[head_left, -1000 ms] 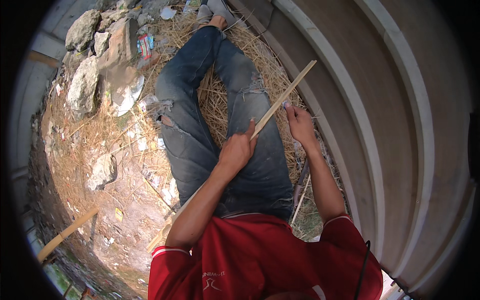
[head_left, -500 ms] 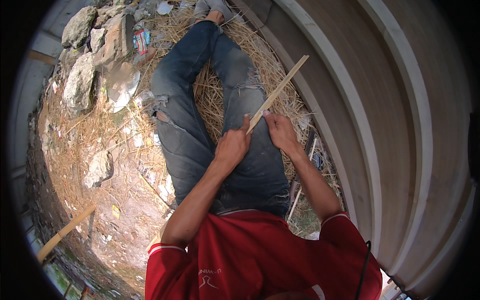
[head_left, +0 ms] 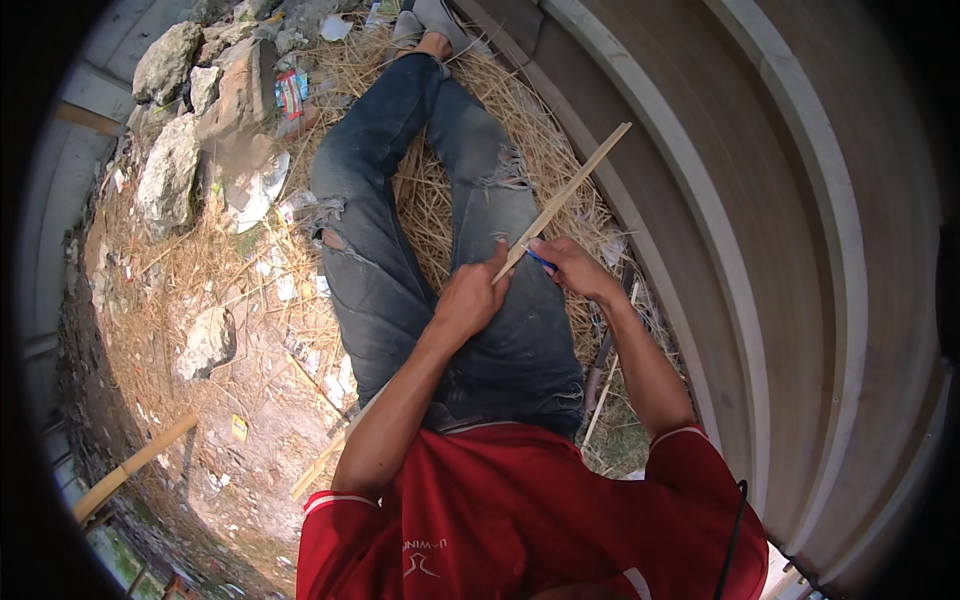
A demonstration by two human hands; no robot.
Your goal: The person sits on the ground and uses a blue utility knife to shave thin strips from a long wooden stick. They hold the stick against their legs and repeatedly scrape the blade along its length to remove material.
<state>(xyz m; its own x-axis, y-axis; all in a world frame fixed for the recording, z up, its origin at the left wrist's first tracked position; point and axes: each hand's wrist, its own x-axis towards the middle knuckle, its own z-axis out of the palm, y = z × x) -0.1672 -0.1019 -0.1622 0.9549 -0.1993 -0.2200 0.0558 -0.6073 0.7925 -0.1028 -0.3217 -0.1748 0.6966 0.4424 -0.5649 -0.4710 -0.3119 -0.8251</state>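
Note:
A thin, pale strip that looks like split bamboo (head_left: 578, 183) slants up and right across my right thigh. My left hand (head_left: 471, 295) is closed on its lower end, with the index finger lying along it. Close beside, my right hand (head_left: 574, 268) is closed on a small blue tool (head_left: 541, 260), whose tip meets the strip's edge. Most of that tool is hidden by the fingers, so its kind cannot be told. Under both hands are worn blue jeans (head_left: 375, 260), torn at the knees.
Dry straw (head_left: 425, 215) covers the ground around my legs. Large rocks (head_left: 168, 170) and litter lie at the far left. A bamboo pole (head_left: 135, 465) juts in at the lower left, and another pale strip (head_left: 320, 465) lies by my left elbow. A ribbed wall (head_left: 740, 230) curves along the right.
My right hand has turned and drawn slightly to the right, and the blue tool now shows in it. The left hand keeps its hold on the strip. The whole view has shifted a little.

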